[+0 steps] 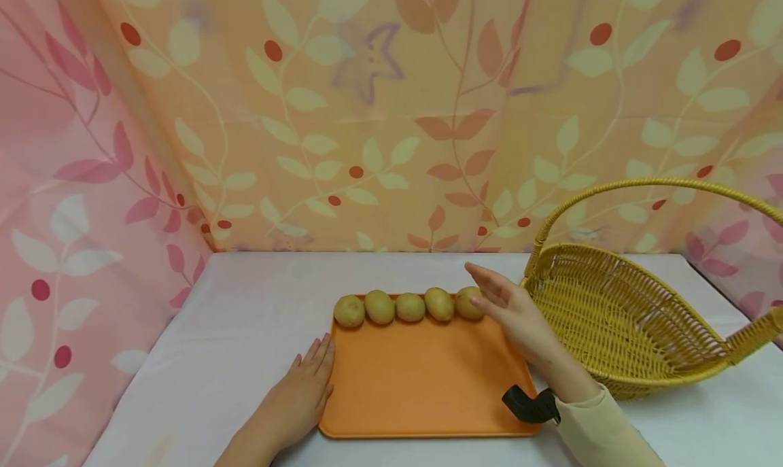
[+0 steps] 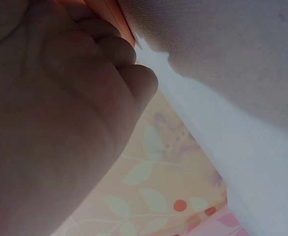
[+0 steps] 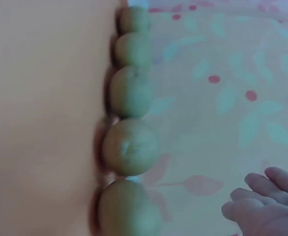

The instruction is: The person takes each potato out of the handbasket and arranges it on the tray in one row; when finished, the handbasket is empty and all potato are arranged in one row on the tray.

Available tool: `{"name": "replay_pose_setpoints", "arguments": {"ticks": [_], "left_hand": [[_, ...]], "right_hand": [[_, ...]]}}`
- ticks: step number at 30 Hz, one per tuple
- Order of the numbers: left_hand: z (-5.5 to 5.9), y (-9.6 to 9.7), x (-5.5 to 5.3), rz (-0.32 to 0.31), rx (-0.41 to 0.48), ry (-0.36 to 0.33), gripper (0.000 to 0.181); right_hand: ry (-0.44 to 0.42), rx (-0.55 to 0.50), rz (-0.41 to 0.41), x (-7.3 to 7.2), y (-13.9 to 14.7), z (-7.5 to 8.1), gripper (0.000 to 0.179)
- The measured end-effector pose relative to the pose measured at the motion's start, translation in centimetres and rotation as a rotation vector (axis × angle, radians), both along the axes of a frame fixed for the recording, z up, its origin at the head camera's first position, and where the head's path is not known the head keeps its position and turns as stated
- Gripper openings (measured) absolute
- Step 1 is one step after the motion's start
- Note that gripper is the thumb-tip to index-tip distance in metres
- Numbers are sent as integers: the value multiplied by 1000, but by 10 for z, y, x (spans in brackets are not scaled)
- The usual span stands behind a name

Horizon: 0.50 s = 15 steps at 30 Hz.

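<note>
Several potatoes (image 1: 411,307) sit in a row along the far edge of an orange tray (image 1: 422,378). In the right wrist view the same row of potatoes (image 3: 131,146) runs from near to far. My left hand (image 1: 300,392) lies flat at the tray's left edge, its straight fingers along the rim. The left wrist view shows the palm side of this left hand (image 2: 70,98) close up. Over the tray's right side is my right hand (image 1: 520,317), raised with fingers extended and holding nothing. It partly overlaps the rightmost potato (image 1: 467,304) in the head view.
A yellow wicker basket (image 1: 593,317) with a tall arched handle stands right of the tray, behind the right forearm. A black device (image 1: 527,406) is at the right wrist. White cloth (image 1: 245,317) covers the table, and leaf-patterned curtains (image 1: 367,147) hang behind it.
</note>
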<state>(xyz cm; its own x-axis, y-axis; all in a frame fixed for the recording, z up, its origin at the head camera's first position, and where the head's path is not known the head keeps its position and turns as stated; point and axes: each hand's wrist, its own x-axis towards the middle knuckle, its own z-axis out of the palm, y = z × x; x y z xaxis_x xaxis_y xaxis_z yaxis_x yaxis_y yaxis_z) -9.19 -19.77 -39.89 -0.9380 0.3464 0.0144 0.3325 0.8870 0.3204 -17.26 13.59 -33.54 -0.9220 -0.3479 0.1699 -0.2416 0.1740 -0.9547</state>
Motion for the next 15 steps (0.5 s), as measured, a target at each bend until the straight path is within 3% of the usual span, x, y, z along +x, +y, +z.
{"name": "replay_pose_setpoints", "arguments": {"ticks": [15], "left_hand": [[1, 0, 1, -3, 11, -11, 56]], "right_hand": [[118, -191, 237, 36, 3, 24, 61]]}}
